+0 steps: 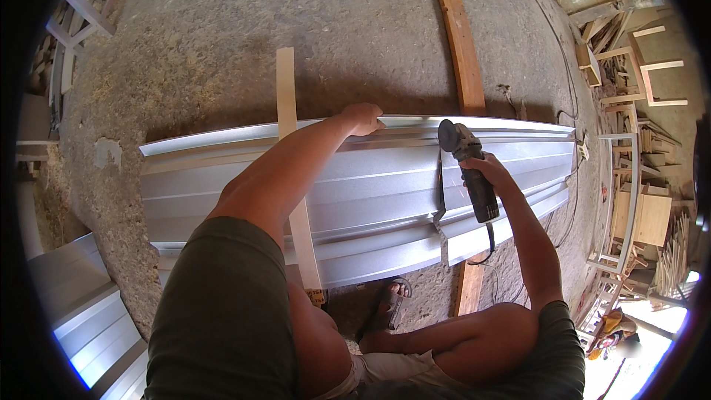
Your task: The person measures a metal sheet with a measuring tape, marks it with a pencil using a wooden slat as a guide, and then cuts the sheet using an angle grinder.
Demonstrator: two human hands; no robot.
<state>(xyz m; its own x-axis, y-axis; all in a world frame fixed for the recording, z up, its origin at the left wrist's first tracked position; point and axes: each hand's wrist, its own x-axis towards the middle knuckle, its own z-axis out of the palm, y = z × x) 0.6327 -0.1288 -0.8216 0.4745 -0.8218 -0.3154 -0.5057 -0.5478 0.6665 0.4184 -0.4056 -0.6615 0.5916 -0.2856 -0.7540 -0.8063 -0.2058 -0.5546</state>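
Note:
A long silvery ribbed metal sheet (370,178) lies across the floor in front of me. My left hand (361,118) reaches over it, fingers closed on its far raised edge. In my right hand (489,172) is a dark angle grinder (478,187), held by its body over the sheet's right part, disc end toward the far edge. Just left of the grinder, a dark gap (440,192) with a bent edge runs across most of the sheet from the near side. A pale wooden strip (286,81) crosses the sheet to the left, partly behind my left arm.
A wooden beam (455,37) runs beneath the sheet. The grinder's cord (489,241) trails near my sandalled foot (391,302). More ribbed metal (104,326) lies at lower left. Wooden frames (626,200) and offcuts line the right side.

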